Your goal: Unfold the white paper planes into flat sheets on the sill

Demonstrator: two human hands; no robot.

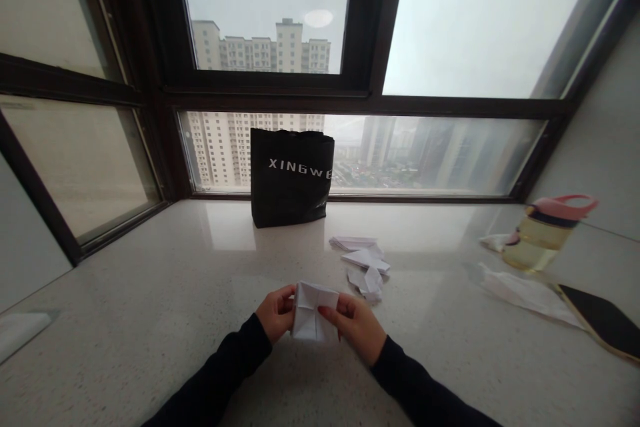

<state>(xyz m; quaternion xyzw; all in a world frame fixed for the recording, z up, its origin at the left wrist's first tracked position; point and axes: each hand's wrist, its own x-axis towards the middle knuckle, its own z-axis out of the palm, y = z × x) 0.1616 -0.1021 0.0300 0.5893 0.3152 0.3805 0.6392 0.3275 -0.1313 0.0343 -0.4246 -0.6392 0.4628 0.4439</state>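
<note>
A small square of folded white paper [311, 321], with crease lines crossing its face, is held up between my two hands above the speckled white counter [175, 293]. My left hand [275, 313] grips its left edge, thumb and fingers closed on it. On the right side, my right hand [361, 328] pinches the paper, the thumb lying on its face near the middle and the fingers behind. Beyond the right hand, several folded white paper pieces [367, 258] lie in a loose row on the counter.
A black bag [291, 190] stands upright by the window. At the right are a bottle [540, 237] with a pink lid, crumpled white tissue [527, 293] and a dark flat device [603, 320]. A white object [23, 332] lies at the far left edge.
</note>
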